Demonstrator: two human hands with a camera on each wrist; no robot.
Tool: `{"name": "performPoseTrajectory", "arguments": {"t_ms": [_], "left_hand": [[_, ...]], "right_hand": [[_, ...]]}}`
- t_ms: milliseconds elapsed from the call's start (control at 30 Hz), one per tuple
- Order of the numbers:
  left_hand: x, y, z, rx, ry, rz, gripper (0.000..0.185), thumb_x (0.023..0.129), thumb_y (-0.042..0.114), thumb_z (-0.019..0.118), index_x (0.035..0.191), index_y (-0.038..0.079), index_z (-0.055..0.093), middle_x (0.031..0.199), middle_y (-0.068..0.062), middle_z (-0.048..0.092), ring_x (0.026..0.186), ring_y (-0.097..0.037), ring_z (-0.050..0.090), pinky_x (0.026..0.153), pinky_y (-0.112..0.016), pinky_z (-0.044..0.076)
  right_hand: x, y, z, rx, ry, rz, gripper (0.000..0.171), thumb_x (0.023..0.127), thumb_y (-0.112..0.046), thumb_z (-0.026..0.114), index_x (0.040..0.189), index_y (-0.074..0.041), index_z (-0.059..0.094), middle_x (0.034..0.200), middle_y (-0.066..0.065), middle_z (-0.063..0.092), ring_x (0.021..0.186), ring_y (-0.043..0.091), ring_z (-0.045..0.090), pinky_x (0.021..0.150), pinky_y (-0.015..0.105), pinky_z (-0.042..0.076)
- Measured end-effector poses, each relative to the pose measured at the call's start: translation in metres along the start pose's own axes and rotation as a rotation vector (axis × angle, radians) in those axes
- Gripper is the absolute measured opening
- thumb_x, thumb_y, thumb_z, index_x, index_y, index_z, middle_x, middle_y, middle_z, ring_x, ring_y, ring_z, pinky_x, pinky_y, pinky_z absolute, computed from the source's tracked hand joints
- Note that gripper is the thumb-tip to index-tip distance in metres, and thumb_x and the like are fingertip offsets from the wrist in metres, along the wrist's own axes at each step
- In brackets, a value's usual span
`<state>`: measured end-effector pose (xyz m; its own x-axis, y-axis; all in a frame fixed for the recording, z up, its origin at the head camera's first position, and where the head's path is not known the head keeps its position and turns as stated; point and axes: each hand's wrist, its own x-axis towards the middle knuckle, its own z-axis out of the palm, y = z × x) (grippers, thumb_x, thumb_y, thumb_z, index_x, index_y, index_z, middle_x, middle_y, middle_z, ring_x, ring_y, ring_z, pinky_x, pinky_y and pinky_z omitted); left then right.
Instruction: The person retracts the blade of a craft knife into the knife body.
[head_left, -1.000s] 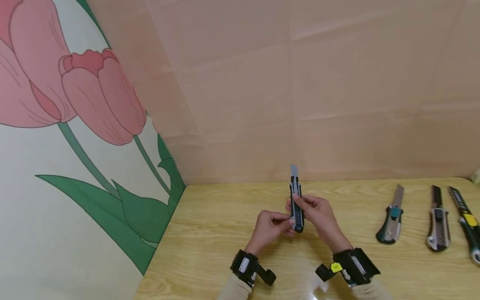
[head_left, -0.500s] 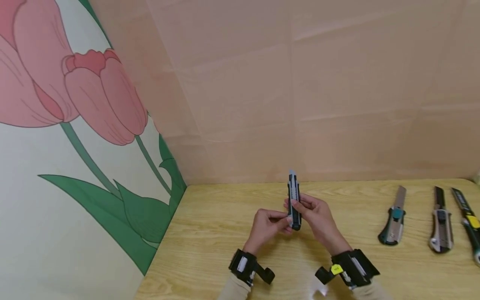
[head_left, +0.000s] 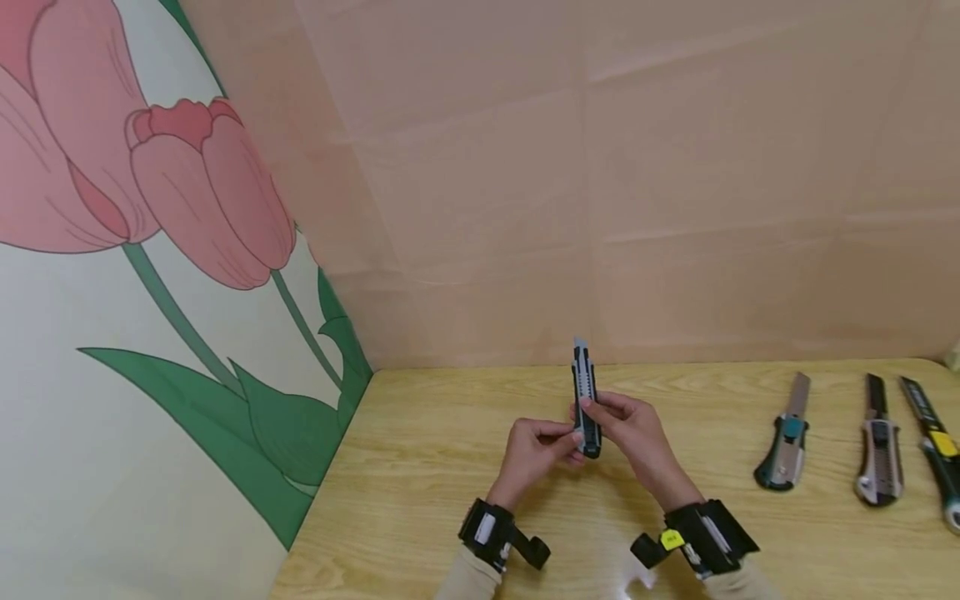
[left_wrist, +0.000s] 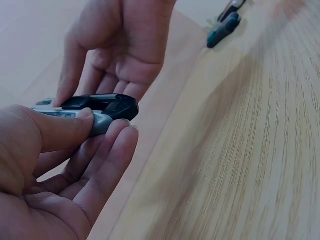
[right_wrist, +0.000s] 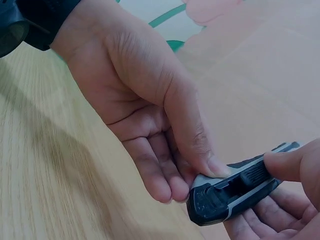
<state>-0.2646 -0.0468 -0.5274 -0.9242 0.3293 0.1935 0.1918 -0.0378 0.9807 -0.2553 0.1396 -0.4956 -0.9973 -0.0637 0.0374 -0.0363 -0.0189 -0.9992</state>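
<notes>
A black and grey utility knife (head_left: 587, 402) is held up above the wooden table (head_left: 420, 467), its tip pointing away toward the wall. My left hand (head_left: 542, 450) pinches its rear end (left_wrist: 105, 112) between thumb and fingers. My right hand (head_left: 628, 433) grips the body from the right, with the thumb on the black slider (right_wrist: 255, 174). The knife's butt (right_wrist: 212, 200) shows dark and ridged in the right wrist view. Only a short bit of blade shows at the tip.
Three more utility knives lie in a row at the table's right: a teal one (head_left: 783, 437), a grey one (head_left: 879, 454) and a yellow-buttoned one (head_left: 933, 442). A pink wall stands behind and a tulip-printed panel (head_left: 150, 250) closes the left side.
The blade tip showing past the knife's nose has grown shorter, and the knife has shifted slightly left and tilted. Both hands keep their hold.
</notes>
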Motion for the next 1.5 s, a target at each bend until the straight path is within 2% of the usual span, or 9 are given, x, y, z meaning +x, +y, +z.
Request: {"name": "performPoseTrajectory", "arguments": {"t_ms": [100, 367, 700, 1000, 1100, 1267, 1400, 1500], "left_hand": [[0.0, 0.0, 0.0, -0.005, -0.001, -0.007, 0.018, 0.093, 0.002, 0.075, 0.11, -0.004, 0.077, 0.082, -0.022, 0.075, 0.075, -0.053, 0.071, 0.068, -0.049, 0.065], [0.001, 0.002, 0.0, -0.021, 0.014, -0.043, 0.016, 0.093, 0.003, 0.075, 0.108, -0.001, 0.078, 0.081, -0.017, 0.076, 0.077, -0.051, 0.072, 0.07, -0.051, 0.064], [-0.001, 0.002, -0.003, -0.038, 0.012, -0.055, 0.013, 0.094, 0.002, 0.074, 0.107, 0.0, 0.079, 0.086, -0.019, 0.077, 0.077, -0.049, 0.072, 0.071, -0.05, 0.064], [-0.002, 0.001, -0.004, -0.048, -0.008, -0.065, 0.012, 0.095, 0.002, 0.073, 0.106, 0.001, 0.079, 0.086, -0.019, 0.077, 0.078, -0.052, 0.071, 0.071, -0.049, 0.065], [-0.003, 0.0, -0.006, -0.039, -0.023, -0.087, 0.011, 0.095, 0.004, 0.074, 0.104, 0.001, 0.079, 0.084, -0.02, 0.076, 0.075, -0.046, 0.074, 0.07, -0.045, 0.065], [-0.004, 0.0, -0.008, 0.009, -0.057, -0.163, 0.009, 0.095, 0.008, 0.075, 0.1, 0.004, 0.081, 0.079, -0.017, 0.076, 0.068, -0.028, 0.076, 0.066, -0.038, 0.066], [-0.005, 0.002, -0.01, 0.043, -0.073, -0.232, 0.007, 0.094, 0.01, 0.076, 0.096, 0.006, 0.081, 0.076, -0.015, 0.076, 0.066, -0.026, 0.076, 0.064, -0.038, 0.066], [-0.007, 0.005, -0.011, 0.049, -0.094, -0.283, 0.008, 0.094, 0.012, 0.077, 0.094, 0.005, 0.081, 0.076, -0.017, 0.075, 0.065, -0.027, 0.075, 0.063, -0.039, 0.065]], "right_hand": [[-0.001, 0.0, 0.0, -0.007, 0.018, 0.004, 0.05, 0.1, -0.038, 0.069, 0.131, 0.002, 0.066, 0.116, 0.02, 0.074, 0.106, 0.014, 0.071, 0.091, 0.02, 0.056], [-0.003, -0.002, 0.002, 0.021, -0.006, -0.026, 0.042, 0.1, -0.016, 0.07, 0.136, 0.004, 0.062, 0.122, 0.022, 0.071, 0.108, 0.015, 0.071, 0.091, 0.018, 0.055], [0.0, 0.003, 0.002, -0.026, -0.054, -0.05, 0.045, 0.099, -0.006, 0.069, 0.142, 0.002, 0.057, 0.127, 0.022, 0.069, 0.113, 0.026, 0.071, 0.093, 0.021, 0.057], [-0.001, 0.003, 0.0, -0.037, -0.104, -0.04, 0.047, 0.1, -0.006, 0.068, 0.143, 0.002, 0.054, 0.129, 0.022, 0.068, 0.117, 0.029, 0.068, 0.097, 0.025, 0.057], [0.0, 0.003, 0.0, -0.078, -0.119, -0.036, 0.046, 0.1, -0.008, 0.068, 0.143, 0.004, 0.054, 0.128, 0.023, 0.068, 0.116, 0.03, 0.069, 0.097, 0.028, 0.057], [0.001, 0.005, 0.0, -0.222, -0.1, 0.003, 0.043, 0.1, -0.017, 0.07, 0.135, 0.006, 0.06, 0.122, 0.02, 0.071, 0.109, 0.028, 0.069, 0.098, 0.042, 0.057], [0.002, 0.007, -0.003, -0.341, -0.089, 0.039, 0.041, 0.102, -0.023, 0.068, 0.13, 0.006, 0.064, 0.117, 0.019, 0.072, 0.103, 0.025, 0.069, 0.09, 0.044, 0.06], [0.002, 0.007, -0.007, -0.365, -0.08, 0.065, 0.043, 0.104, -0.024, 0.064, 0.132, 0.008, 0.062, 0.117, 0.021, 0.071, 0.097, 0.024, 0.071, 0.083, 0.044, 0.063]]}}
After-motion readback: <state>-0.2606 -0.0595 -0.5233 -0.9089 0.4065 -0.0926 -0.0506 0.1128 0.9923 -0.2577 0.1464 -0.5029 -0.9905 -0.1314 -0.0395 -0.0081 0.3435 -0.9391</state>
